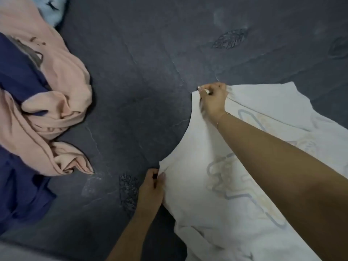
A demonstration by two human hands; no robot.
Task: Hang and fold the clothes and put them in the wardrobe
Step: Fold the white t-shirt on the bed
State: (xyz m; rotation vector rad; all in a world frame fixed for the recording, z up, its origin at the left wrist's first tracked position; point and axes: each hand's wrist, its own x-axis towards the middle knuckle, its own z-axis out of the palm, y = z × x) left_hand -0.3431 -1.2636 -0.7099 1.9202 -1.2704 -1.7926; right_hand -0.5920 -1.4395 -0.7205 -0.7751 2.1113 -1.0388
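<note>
- Nearest, the left hand (151,189) pinches the near corner of the white shirt (203,194), fingers closed on the cloth at its left edge.
- The shirt lies spread on the dark sheet (143,76), on the right side of the view, with a faint grey and yellow print (231,185) showing on it; its near end is bunched and creased.
- The shirt's left edge curves inward between the two hands, and its far edge ends in a pointed flap at the right.
- Further off, the right hand (213,97) reaches across the shirt and grips its far left corner, fingers curled tight on the fabric. The bare right forearm lies over the print.
- To the left, well apart from the shirt, a crumpled pile sits on the sheet: a navy garment (20,185) under and beside a peach garment (56,72).
- Farthest, at the top left corner, a bit of pale blue cloth (54,8) peeks out behind the peach one.
- Leaf patterns mark the sheet.
</note>
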